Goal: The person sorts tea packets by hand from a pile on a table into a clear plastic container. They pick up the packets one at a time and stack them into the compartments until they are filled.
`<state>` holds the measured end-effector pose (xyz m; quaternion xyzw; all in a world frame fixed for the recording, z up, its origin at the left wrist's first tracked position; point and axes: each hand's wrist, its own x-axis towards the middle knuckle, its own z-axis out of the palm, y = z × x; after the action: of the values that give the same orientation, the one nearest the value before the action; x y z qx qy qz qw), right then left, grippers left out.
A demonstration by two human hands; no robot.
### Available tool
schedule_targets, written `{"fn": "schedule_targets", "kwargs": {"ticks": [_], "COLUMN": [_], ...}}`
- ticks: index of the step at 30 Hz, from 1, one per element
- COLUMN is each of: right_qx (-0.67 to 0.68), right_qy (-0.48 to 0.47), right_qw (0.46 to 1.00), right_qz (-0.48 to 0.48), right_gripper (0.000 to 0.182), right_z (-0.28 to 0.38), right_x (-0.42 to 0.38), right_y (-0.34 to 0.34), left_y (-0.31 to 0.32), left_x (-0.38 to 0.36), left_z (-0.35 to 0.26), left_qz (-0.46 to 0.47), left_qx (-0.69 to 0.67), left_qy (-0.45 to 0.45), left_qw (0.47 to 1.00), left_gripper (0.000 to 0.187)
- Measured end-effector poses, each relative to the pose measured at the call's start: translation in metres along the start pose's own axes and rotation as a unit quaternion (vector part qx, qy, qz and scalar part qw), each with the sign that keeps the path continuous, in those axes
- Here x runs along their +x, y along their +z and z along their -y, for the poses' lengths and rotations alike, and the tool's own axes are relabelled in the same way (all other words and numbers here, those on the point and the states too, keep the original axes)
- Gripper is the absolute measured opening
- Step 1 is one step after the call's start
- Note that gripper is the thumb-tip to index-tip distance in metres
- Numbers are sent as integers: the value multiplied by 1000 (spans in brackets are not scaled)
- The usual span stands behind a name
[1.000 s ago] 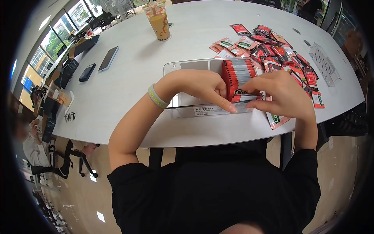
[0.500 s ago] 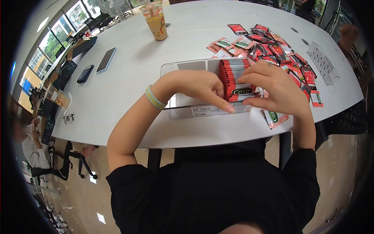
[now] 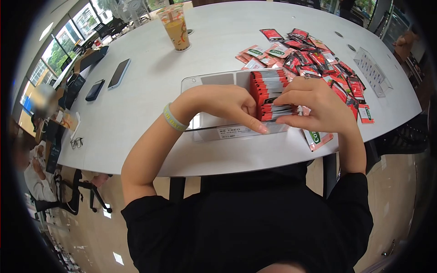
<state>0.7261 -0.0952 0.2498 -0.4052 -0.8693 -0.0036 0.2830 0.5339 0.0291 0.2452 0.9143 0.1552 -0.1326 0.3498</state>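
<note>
A clear plastic organizer box (image 3: pixel 209 78) with compartments stands near the table's front edge. Its right-hand section holds a tight row of red and silver sachets (image 3: pixel 269 86) on edge. My left hand (image 3: pixel 230 105) reaches over the box, fingers curled inside against the row's left side, thumb lying along the front wall. At the row's right end, my right hand (image 3: pixel 314 104) pinches sachets between thumb and fingers; its fingertips are partly hidden. A loose Cozy sachet (image 3: pixel 316 139) lies under my right wrist.
Behind the box spreads a pile of red sachets (image 3: pixel 314 59). A clear acrylic stand (image 3: pixel 373 73) is to the right. A drink cup (image 3: pixel 176 31), a phone (image 3: pixel 119 73), a dark small case (image 3: pixel 95 90) and glasses (image 3: pixel 77 143) occupy the left. A seated person (image 3: pixel 40 175) is at far left.
The Cozy label facing me at the front of the row is no longer visible; sachet edges show there now. My right hand has closed in on the row. The whole view has shifted slightly.
</note>
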Motion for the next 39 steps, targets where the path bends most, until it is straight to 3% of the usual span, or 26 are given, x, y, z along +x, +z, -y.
{"fn": "schedule_targets", "kwargs": {"ticks": [6, 10, 12, 14, 15, 17, 21, 24, 27, 29, 34, 37, 39], "right_qx": [-2, -27, -51, -114, -114, -107, -40, -61, -87, -18, -55, -61, -66], "right_qy": [-2, 128, 209, 326, 326, 422, 436, 431, 455, 474, 385, 370, 423], "right_qw": [999, 981, 965, 935, 935, 900, 892, 894, 883, 880, 921, 925, 903], "right_qz": [-50, -145, -148, -85, -85, 21, 111, 110, 79, 42, 17, 67, 31], "right_gripper": [26, 21, 20, 27, 27, 26, 34, 42, 46, 45, 35, 34, 31], "right_z": [-13, -49, -71, -93, -104, -120, -132, -150, -155, -172, -228, -236, -222], "right_x": [2, -6, -17, -33, -41, -54, -62, -73, -77, -90, -119, -110, -105], "right_y": [-7, -23, -42, -62, -69, -74, -69, -64, -59, -56, -53, -53, -52], "left_y": [0, -1, -1, -2, 0, 1, 2, -1, 1, 4, 3, 6, 5], "left_x": [-1, -3, -3, -3, -3, -2, -2, -1, 2, 7, 19, 27, 31], "left_z": [-1, -5, -3, -3, -2, 0, 4, 2, 7, 10, 12, 18, 19], "left_qz": [-12, -5, 10, 5, 2, -3, -22, -11, -5, -11, 15, 24, 22], "left_qx": [-20, -8, -15, -16, -21, -23, -4, 75, 60, 58, 36, -10, 14], "left_qy": [14, 1, -13, -8, -5, -2, 40, 35, 56, 66, 14, -4, -7], "left_qw": [1000, 1000, 1000, 1000, 1000, 1000, 999, 997, 997, 996, 999, 1000, 1000], "left_gripper": [57, 56, 66, 66, 66, 61, 60, 63, 67, 70, 76, 79, 81]}}
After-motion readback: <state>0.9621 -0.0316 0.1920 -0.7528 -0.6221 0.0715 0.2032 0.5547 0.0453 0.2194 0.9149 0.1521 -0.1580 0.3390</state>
